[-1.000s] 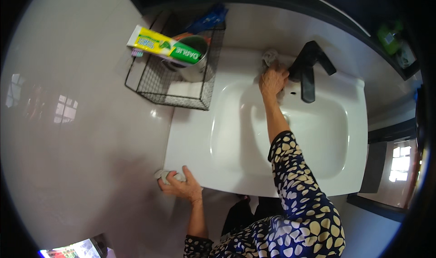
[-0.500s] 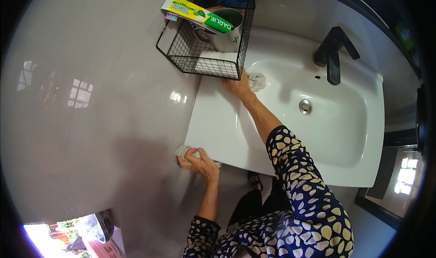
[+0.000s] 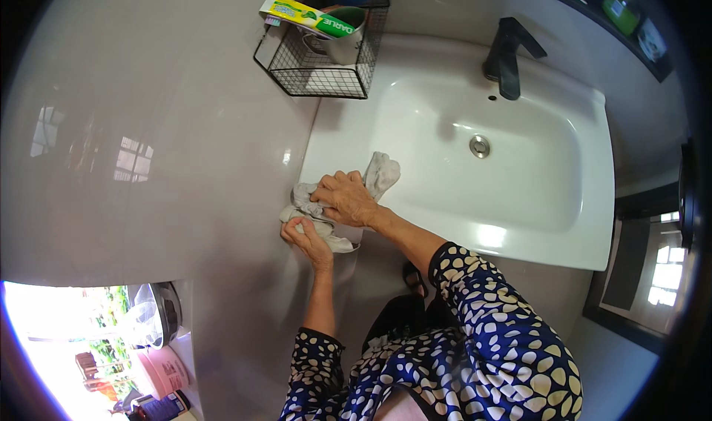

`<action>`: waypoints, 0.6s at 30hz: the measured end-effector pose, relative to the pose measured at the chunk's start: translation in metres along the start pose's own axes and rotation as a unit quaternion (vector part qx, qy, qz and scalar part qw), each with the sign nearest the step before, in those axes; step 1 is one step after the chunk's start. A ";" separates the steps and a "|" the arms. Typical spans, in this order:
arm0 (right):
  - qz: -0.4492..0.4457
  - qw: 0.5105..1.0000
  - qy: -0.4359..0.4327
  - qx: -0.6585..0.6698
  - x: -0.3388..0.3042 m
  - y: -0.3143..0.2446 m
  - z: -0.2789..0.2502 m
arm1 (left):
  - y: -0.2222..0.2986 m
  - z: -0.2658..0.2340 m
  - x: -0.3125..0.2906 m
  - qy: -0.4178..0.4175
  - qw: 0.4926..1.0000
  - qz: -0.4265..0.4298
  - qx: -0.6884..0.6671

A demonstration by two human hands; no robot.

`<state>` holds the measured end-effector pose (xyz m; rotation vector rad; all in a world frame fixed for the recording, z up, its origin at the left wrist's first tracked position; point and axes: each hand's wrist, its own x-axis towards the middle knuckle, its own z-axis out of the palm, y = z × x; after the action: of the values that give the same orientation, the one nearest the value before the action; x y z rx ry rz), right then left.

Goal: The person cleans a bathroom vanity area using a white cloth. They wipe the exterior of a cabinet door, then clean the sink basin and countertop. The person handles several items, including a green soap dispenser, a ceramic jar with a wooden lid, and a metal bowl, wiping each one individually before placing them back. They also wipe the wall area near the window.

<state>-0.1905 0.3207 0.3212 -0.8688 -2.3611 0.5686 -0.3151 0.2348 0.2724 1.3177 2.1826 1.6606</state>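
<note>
My right hand (image 3: 350,200) presses a crumpled greyish-white cloth (image 3: 383,173) on the front left corner of the white sink (image 3: 415,221). The cloth bunches out on both sides of the fingers. Just below it, my left hand (image 3: 308,244) is closed round a pale cloth (image 3: 335,239) at the sink's corner edge, next to the wall. The two hands are close together. Whether the cloths are separate pieces or touch under the fingers, I cannot tell.
A black wire basket (image 3: 319,93) hangs over the sink's far left corner, holding a metal mug (image 3: 345,49), a toothpaste box (image 3: 304,15) and a toothbrush (image 3: 272,21). The black faucet (image 3: 508,59) rises behind the basin's drain (image 3: 480,147). A shelf with bottles runs at the upper right.
My right hand has come from under the basket toward the near left corner, bringing its cloth beside my left hand. The left hand still grips its cloth. The view has shifted slightly.
</note>
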 end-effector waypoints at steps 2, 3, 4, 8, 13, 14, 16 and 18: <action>0.000 0.999 0.028 -0.035 -0.023 -0.004 -0.003 | -0.001 -0.001 0.003 0.009 0.998 0.055 0.022; 0.005 0.998 0.053 -0.035 -0.037 -0.004 -0.004 | -0.002 -0.002 0.003 0.011 0.997 0.068 0.039; 0.010 0.996 0.078 -0.036 -0.051 -0.005 -0.005 | -0.003 -0.003 0.002 0.012 0.995 0.082 0.055; 0.091 0.982 0.123 -0.112 -0.104 -0.012 -0.030 | 0.015 0.000 0.007 0.036 0.974 0.182 0.128; 0.258 0.924 0.217 -0.182 -0.155 -0.007 -0.062 | 0.042 0.008 0.031 0.012 0.943 0.275 0.185; 0.221 0.925 0.243 -0.193 -0.153 -0.005 -0.061 | 0.045 0.010 0.035 -0.004 0.942 0.267 0.202; 0.151 0.918 0.293 -0.219 -0.146 0.003 -0.056 | 0.052 0.023 0.036 -0.042 0.937 0.259 0.231; 0.160 0.929 0.246 -0.223 -0.152 -0.005 -0.060 | 0.058 0.031 0.033 -0.066 0.915 0.253 0.307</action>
<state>-0.0581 0.2243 0.3156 -1.4274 -1.9110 -0.0887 -0.2853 0.2820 0.3211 2.2345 2.5252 0.9352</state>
